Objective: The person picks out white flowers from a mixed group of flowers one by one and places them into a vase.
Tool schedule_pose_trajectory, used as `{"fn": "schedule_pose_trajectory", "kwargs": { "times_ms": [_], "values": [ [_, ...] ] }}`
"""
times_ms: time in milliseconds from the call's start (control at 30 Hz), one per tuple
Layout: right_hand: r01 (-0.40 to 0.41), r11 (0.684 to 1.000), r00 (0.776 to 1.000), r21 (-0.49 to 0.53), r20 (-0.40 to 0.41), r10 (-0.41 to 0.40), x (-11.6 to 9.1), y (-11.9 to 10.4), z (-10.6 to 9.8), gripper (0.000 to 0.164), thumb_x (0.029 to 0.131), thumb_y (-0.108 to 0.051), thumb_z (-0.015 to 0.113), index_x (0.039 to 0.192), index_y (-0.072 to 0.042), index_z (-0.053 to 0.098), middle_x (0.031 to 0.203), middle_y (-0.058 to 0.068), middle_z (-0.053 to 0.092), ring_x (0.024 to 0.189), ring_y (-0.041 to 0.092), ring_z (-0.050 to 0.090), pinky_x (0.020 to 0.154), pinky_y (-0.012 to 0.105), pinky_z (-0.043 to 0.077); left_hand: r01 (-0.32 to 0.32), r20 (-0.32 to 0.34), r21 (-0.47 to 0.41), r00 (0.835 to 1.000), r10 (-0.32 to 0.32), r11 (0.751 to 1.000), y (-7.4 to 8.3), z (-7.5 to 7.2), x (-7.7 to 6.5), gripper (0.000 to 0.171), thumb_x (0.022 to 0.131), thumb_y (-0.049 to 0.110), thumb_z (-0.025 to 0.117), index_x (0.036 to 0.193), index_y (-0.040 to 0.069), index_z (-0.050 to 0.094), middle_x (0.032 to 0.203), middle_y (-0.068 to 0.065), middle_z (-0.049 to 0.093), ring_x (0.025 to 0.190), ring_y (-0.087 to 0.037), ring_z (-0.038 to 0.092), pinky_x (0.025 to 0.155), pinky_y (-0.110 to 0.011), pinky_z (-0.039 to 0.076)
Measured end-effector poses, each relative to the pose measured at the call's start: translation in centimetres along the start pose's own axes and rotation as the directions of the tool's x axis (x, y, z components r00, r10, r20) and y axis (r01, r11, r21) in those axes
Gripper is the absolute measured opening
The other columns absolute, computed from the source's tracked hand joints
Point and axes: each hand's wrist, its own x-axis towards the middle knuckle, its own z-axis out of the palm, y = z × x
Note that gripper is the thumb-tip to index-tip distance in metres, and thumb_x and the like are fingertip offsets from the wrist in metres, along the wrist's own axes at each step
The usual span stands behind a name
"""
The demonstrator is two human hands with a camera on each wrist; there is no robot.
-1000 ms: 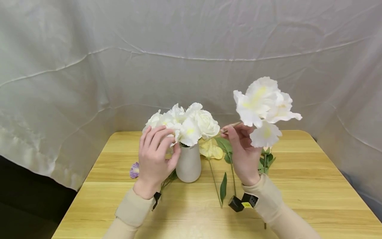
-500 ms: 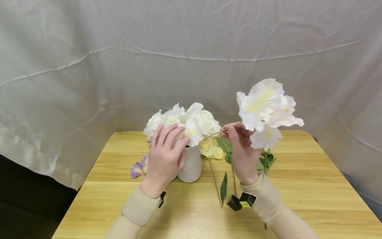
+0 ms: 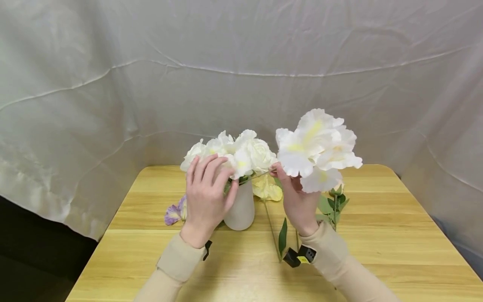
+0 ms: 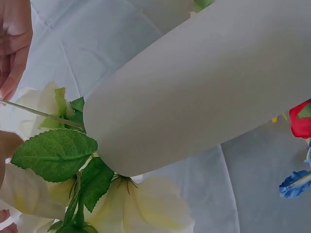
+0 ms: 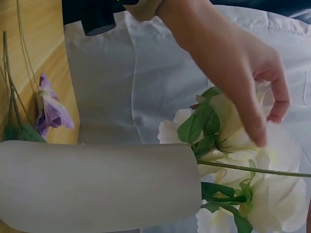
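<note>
A white vase [image 3: 241,209] stands on the table holding several white flowers [image 3: 260,153] with green leaves. My right hand [image 3: 298,205] pinches the stem of a white iris [image 3: 317,151] with yellow streaks, held right of the vase. In the right wrist view its thin stem [image 5: 262,171] slants to the vase mouth, where its end is hidden. My left hand [image 3: 205,197] is at the near left of the bouquet, relaxed fingers over the petals and covering part of the vase. The right wrist view shows this left hand [image 5: 228,58] with thumb and fingers apart.
Behind and right of the vase lies a yellow flower [image 3: 267,191] with a long stem. A purple flower [image 3: 173,214] lies to the left, and a leafy stem [image 3: 335,205] to the right. Red [image 4: 302,119] and blue [image 4: 294,184] flowers show in the left wrist view.
My right hand has moved left and slightly down, bringing the iris closer to the vase. My left hand shifted right across the bouquet, then slightly back, its thumb spreading at the vase mouth.
</note>
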Motion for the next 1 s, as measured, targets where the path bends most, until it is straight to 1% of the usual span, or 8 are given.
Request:
{"fn": "schedule_pose_trajectory", "kwargs": {
  "times_ms": [167, 300, 400, 600, 733, 833, 900, 1000],
  "values": [
    [-0.003, 0.998, 1.000, -0.064, 0.005, 0.003, -0.3, 0.2, 0.2, 0.025, 0.090, 0.011, 0.062, 0.109, -0.005, 0.066, 0.099, -0.004, 0.073, 0.086, 0.010, 0.072, 0.079, 0.028, 0.062, 0.048, -0.063, -0.022, 0.997, -0.049, 0.999, -0.3, 0.1, 0.1, 0.011, 0.088, 0.019, 0.067, 0.084, 0.009, 0.065, 0.107, -0.012, 0.071, 0.112, -0.034, 0.064, 0.110, -0.057, 0.043],
    [0.043, 0.977, 0.999, -0.211, 0.038, -0.036, -0.3, 0.2, 0.2, 0.016, 0.088, 0.015, 0.061, 0.083, 0.001, 0.055, 0.068, -0.009, 0.051, 0.062, -0.002, 0.048, 0.063, 0.018, 0.047, 0.075, -0.081, -0.034, 0.994, -0.078, 0.997, -0.5, -0.1, 0.2, 0.013, 0.090, 0.019, 0.066, 0.083, 0.008, 0.065, 0.106, -0.013, 0.071, 0.111, -0.034, 0.064, 0.108, -0.058, 0.043],
    [0.051, 0.939, 0.997, -0.340, 0.065, -0.031, -0.3, 0.2, 0.3, 0.024, 0.089, 0.013, 0.061, 0.077, 0.002, 0.044, 0.064, -0.004, 0.038, 0.061, 0.000, 0.037, 0.062, 0.018, 0.039, 0.087, -0.087, -0.039, 0.992, -0.090, 0.995, -0.7, -0.2, 0.2, 0.015, 0.091, 0.020, 0.065, 0.082, 0.008, 0.065, 0.105, -0.013, 0.072, 0.110, -0.035, 0.064, 0.108, -0.059, 0.044],
    [0.028, 0.889, 0.995, -0.458, 0.095, 0.017, -0.4, 0.4, 0.5, 0.013, 0.091, 0.006, 0.064, 0.095, 0.006, 0.052, 0.084, -0.007, 0.053, 0.081, 0.001, 0.051, 0.077, 0.019, 0.046, 0.093, -0.094, -0.052, 0.991, -0.097, 0.994, -0.8, -0.4, 0.2, 0.017, 0.092, 0.020, 0.063, 0.079, 0.008, 0.066, 0.104, -0.013, 0.072, 0.110, -0.035, 0.064, 0.109, -0.059, 0.043],
    [0.024, 0.875, 0.993, -0.483, 0.113, 0.036, -0.6, 0.7, 0.7, 0.022, 0.089, 0.006, 0.065, 0.109, 0.008, 0.055, 0.095, 0.004, 0.062, 0.096, -0.003, 0.056, 0.086, 0.018, 0.049, 0.093, -0.101, -0.061, 0.990, -0.099, 0.994, -0.9, -0.5, 0.1, 0.017, 0.090, 0.018, 0.063, 0.077, 0.008, 0.066, 0.103, -0.012, 0.073, 0.110, -0.035, 0.064, 0.109, -0.058, 0.043],
    [0.023, 0.856, 0.989, -0.516, 0.139, 0.057, -0.8, 0.8, 0.8, 0.018, 0.088, 0.007, 0.064, 0.105, 0.008, 0.057, 0.095, 0.014, 0.064, 0.095, 0.001, 0.060, 0.085, 0.018, 0.051, 0.094, -0.098, -0.068, 0.990, -0.101, 0.993, -1.0, -0.5, 0.0, 0.017, 0.090, 0.017, 0.063, 0.076, 0.007, 0.066, 0.103, -0.013, 0.073, 0.109, -0.035, 0.064, 0.109, -0.058, 0.043],
    [0.053, 0.817, 0.984, -0.575, 0.167, 0.054, -0.8, 0.9, 0.9, 0.010, 0.087, 0.006, 0.064, 0.095, 0.006, 0.057, 0.086, 0.015, 0.063, 0.084, 0.008, 0.061, 0.077, 0.021, 0.052, 0.098, -0.097, -0.077, 0.990, -0.105, 0.992, -1.2, -0.6, -0.1, 0.017, 0.090, 0.017, 0.063, 0.076, 0.007, 0.065, 0.102, -0.013, 0.073, 0.109, -0.036, 0.064, 0.109, -0.059, 0.042],
    [0.153, 0.704, 0.973, -0.694, 0.231, 0.016, -0.9, 0.9, 1.2, 0.010, 0.089, 0.002, 0.062, 0.084, 0.001, 0.053, 0.077, 0.013, 0.059, 0.074, 0.018, 0.059, 0.069, 0.030, 0.053, 0.106, -0.093, -0.090, 0.989, -0.114, 0.990, -1.4, -0.7, -0.2, 0.019, 0.091, 0.017, 0.062, 0.076, 0.006, 0.065, 0.102, -0.014, 0.073, 0.109, -0.036, 0.064, 0.108, -0.061, 0.042]
  ]
}}
